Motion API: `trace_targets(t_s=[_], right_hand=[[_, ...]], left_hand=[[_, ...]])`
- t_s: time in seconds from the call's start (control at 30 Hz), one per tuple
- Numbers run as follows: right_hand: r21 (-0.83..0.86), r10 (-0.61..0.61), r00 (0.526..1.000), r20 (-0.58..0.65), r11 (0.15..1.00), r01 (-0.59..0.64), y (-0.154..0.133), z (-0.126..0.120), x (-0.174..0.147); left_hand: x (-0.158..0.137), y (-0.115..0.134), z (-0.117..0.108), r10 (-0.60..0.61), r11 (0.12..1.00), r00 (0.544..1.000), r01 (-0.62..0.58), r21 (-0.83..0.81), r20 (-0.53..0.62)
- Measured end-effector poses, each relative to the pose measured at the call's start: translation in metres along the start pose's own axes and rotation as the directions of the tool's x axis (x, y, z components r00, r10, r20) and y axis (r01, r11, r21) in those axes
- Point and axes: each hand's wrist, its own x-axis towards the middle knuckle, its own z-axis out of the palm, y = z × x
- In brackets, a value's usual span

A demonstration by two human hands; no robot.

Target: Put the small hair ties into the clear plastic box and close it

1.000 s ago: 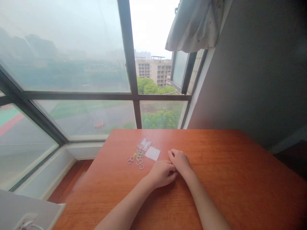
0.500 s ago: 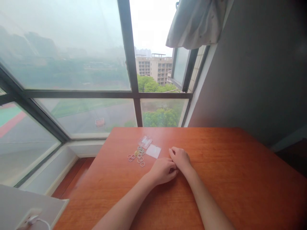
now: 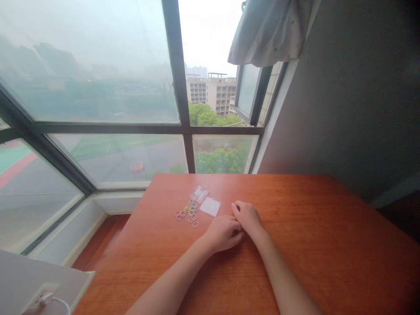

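Observation:
My left hand (image 3: 223,233) rests on the brown wooden table (image 3: 315,245), its fingers curled in loosely. Against it lies my right hand (image 3: 246,216), also curled, and the two touch near the knuckles. Nothing shows in either hand, though the palms face down and are hidden. Just beyond my left hand, to its left, is a flat white square piece (image 3: 210,206). A clear plastic box (image 3: 198,194) sits behind that piece. Several small rings (image 3: 191,211), silvery with a few gold-coloured ones, lie loose and partly overlapping beside the box.
Large windows (image 3: 108,157) with dark frames stand past the table's far and left edges. A curtain (image 3: 269,35) hangs at the upper right beside a grey wall (image 3: 348,109). At lower left, a white cable (image 3: 59,302) is plugged into a wall socket.
The view has shifted very slightly. Both hands, the rings, the box and the white piece stay where they were.

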Motion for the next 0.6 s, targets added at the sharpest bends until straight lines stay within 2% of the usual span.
trace_targets(t_s=[0.6], right_hand=[[0.001, 0.007, 1.0, 0.027, 1.0, -0.007, -0.0016, -0.0044, -0.0012]], left_hand=[[-0.0002, 0.0008, -0.0018, -0.005, 1.0, 1.0, 0.005, -0.012, 0.02]])
